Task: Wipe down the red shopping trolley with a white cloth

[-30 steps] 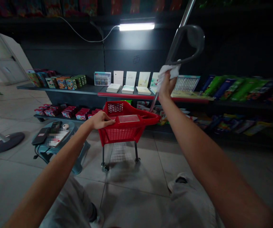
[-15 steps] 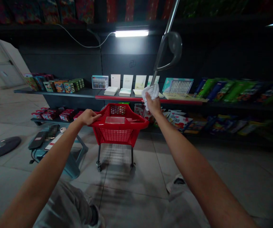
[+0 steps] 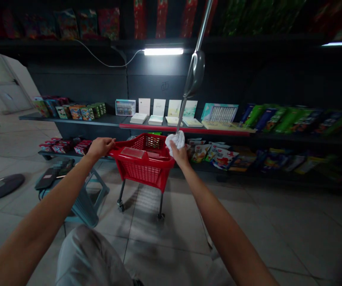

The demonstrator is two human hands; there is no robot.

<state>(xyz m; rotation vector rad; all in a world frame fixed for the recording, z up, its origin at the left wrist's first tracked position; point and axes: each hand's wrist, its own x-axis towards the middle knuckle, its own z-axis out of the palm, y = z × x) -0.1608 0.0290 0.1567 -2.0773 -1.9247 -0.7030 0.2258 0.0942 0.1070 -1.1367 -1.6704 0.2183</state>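
A shopping cart (image 3: 142, 174) is positioned on the tiled floor (image 3: 165, 254), in front of a display shelf (image 3: 185, 130), on which booklets (image 3: 155, 120) are arranged. The cart's rim is gripped by the left hand (image 3: 101, 147). A cloth (image 3: 175, 143) is held around a metal pole (image 3: 181, 117) by the right hand (image 3: 180, 155), above the cart's right corner. A plastic stool (image 3: 85, 202), bearing a phone (image 3: 46, 179), is placed left of the cart.

A lit LED tube (image 3: 163, 51) runs along the dark shelving (image 3: 165, 81), above white cards and notebooks (image 3: 155, 115) on a red-edged shelf (image 3: 185, 130). Colourful boxes (image 3: 69, 112) and green packages (image 3: 290, 120) line the shelves to either side. On the tiled floor (image 3: 165, 258) stand a teal plastic stool (image 3: 84, 198), holding a dark phone (image 3: 50, 178), and a round fan base (image 3: 0, 187).
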